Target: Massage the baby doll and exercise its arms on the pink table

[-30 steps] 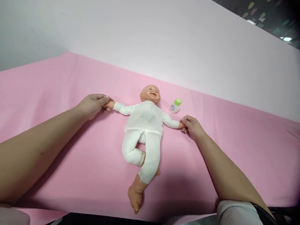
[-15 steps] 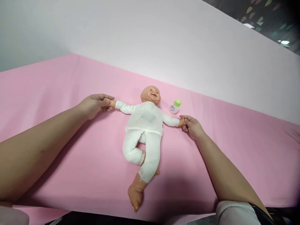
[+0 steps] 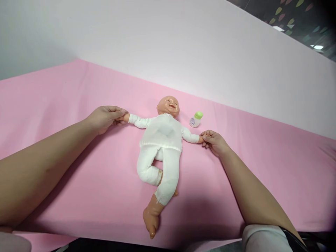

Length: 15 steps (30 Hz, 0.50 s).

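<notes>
A baby doll in white cloth lies on its back on a pink cloth, its head toward the wall. Both doll arms are stretched out sideways, one leg bent and the other nearly straight. My left hand is closed round the doll's hand at the left, thumb on top. At the right, my right hand pinches the doll's other hand between thumb and fingers. Just above that arm a small white bottle with a green cap stands or leans; which one is unclear.
A pale wall rises behind the pink cloth. Beyond its top edge, at the upper right, a dark surface shows leaf shapes and bright reflections. The cloth's near edge runs along the bottom.
My right thumb has come down over the doll's hand, which is now more covered. My left thumb reaches a little further over the other doll hand.
</notes>
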Each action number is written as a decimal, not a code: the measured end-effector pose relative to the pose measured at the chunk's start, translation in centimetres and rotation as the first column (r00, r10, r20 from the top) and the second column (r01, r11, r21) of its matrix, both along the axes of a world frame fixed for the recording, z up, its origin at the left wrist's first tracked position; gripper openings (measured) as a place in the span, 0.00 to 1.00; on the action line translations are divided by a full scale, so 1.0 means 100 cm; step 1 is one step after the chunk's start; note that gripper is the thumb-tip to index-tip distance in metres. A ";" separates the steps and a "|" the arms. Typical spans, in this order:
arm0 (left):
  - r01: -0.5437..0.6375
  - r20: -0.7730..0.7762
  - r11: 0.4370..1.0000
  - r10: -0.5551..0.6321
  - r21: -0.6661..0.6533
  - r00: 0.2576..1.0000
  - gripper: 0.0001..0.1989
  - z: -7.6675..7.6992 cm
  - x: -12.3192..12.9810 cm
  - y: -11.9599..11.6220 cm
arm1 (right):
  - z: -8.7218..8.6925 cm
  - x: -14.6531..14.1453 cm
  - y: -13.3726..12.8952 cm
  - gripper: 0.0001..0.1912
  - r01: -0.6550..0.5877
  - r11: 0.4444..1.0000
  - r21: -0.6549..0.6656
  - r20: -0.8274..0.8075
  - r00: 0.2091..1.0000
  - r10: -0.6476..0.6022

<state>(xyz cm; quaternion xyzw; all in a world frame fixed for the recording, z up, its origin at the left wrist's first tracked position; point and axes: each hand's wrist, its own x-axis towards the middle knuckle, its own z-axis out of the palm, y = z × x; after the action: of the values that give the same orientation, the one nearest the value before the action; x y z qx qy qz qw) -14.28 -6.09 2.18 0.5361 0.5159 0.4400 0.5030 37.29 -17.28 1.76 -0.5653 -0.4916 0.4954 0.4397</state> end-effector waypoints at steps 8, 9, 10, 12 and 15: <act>-0.025 -0.006 1.000 0.025 -0.002 1.000 0.26 -0.004 0.002 0.005 | -0.004 -0.004 0.002 0.29 0.059 0.998 0.029 0.041 0.997 -0.061; -0.029 0.000 1.000 0.029 -0.005 1.000 0.28 -0.004 0.002 0.005 | -0.004 -0.004 0.003 0.29 0.073 0.997 0.029 0.031 0.997 -0.074; -0.034 0.007 0.999 0.034 -0.009 0.999 0.29 -0.004 0.003 0.005 | -0.005 -0.004 0.004 0.29 0.089 0.996 0.029 0.024 0.996 -0.090; -0.050 0.028 0.999 0.050 -0.018 0.998 0.30 -0.004 0.003 0.005 | -0.006 -0.003 0.005 0.29 0.120 0.992 0.025 0.013 0.993 -0.120; -0.057 0.058 0.998 0.059 -0.022 0.997 0.31 -0.003 0.002 0.005 | -0.006 -0.004 0.005 0.28 0.148 0.988 0.036 -0.021 0.989 -0.147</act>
<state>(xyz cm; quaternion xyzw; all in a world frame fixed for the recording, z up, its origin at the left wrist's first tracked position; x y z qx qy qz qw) -14.09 -5.60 1.89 0.5026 0.5206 0.4648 0.5102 36.89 -16.74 1.16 -0.5871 -0.4536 0.4573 0.4903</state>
